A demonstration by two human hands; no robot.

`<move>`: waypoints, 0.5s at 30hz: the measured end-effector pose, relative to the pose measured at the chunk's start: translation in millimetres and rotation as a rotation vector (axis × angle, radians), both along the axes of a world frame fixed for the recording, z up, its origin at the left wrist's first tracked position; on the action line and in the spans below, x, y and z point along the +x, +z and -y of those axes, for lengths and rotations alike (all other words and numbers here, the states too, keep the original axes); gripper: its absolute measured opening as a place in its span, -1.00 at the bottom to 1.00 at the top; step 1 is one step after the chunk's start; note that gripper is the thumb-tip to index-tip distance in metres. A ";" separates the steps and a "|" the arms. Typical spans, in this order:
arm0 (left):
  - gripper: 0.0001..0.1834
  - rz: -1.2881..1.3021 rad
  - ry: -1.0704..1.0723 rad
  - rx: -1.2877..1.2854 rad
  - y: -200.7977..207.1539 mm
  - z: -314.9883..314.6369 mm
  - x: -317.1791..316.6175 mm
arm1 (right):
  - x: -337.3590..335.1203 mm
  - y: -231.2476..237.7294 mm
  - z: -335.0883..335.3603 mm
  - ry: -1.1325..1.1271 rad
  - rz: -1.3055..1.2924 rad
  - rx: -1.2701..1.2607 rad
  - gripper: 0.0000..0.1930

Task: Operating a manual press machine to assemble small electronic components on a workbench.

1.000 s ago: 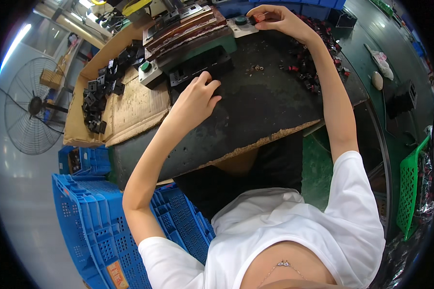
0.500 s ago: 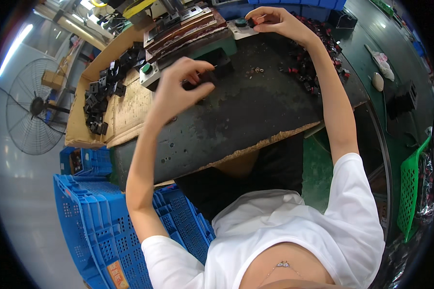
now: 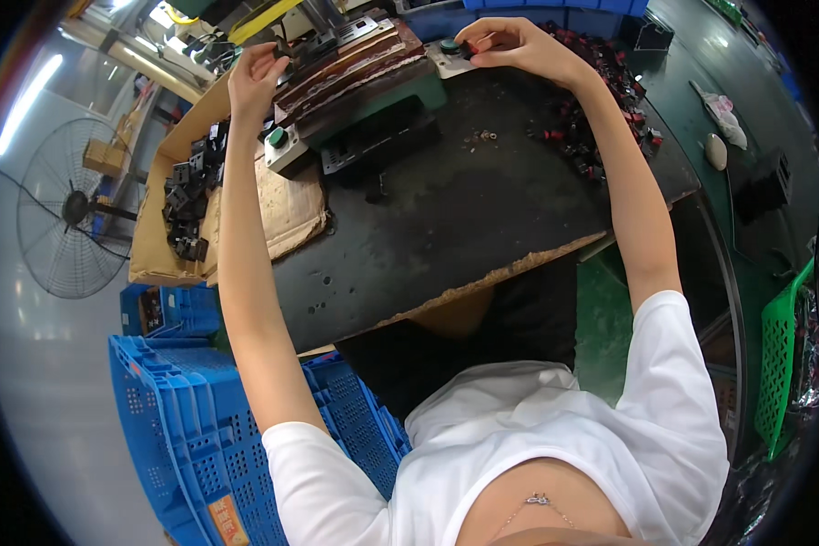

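My left hand (image 3: pixel 255 84) is raised at the left end of a bench press (image 3: pixel 359 77) with brown layered plates and a green base. Its fingers close on a small black part (image 3: pixel 282 51). Across the bench, my right hand (image 3: pixel 523 47) pinches a small black-and-red part (image 3: pixel 469 49) beside the right green push button (image 3: pixel 449 45). A second green push button (image 3: pixel 278 137) sits on a pale box below my left hand. In front of the press lies a black tray (image 3: pixel 382 136).
A cardboard box (image 3: pixel 150 250) of black plastic parts stands at left. Black-and-red parts (image 3: pixel 601 91) are heaped at right, and small metal bits (image 3: pixel 487 136) lie mid-bench. Blue crates (image 3: pixel 182 428), a floor fan (image 3: pixel 73 209) and a green basket (image 3: pixel 775 364) stand around the worn bench edge.
My left hand has moved up and away from in front of the press to its far left end. My right hand has stayed beside the right button, shifting slightly left.
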State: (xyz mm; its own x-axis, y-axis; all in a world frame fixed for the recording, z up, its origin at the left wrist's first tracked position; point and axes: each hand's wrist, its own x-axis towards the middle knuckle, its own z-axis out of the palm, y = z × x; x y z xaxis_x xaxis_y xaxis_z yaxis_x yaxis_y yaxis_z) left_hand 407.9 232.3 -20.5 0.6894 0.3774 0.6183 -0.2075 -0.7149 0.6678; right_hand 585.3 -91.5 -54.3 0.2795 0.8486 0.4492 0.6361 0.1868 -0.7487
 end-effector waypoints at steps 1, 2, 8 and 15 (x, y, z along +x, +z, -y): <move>-0.69 -0.005 -0.040 0.006 0.5 -1.6 3.9 | 1.1 4.9 2.2 0.015 -0.088 -0.028 -0.70; -0.70 -0.048 -0.049 0.048 1.5 -3.5 6.5 | 1.4 8.0 3.4 0.031 -0.177 -0.056 -0.67; -0.73 -0.145 -0.015 0.125 1.5 -0.8 7.4 | 0.0 9.2 4.8 0.043 -0.190 -0.052 -0.67; -0.76 -0.250 0.095 0.275 0.3 -7.2 6.0 | 0.6 7.7 2.3 0.034 -0.155 -0.062 -0.68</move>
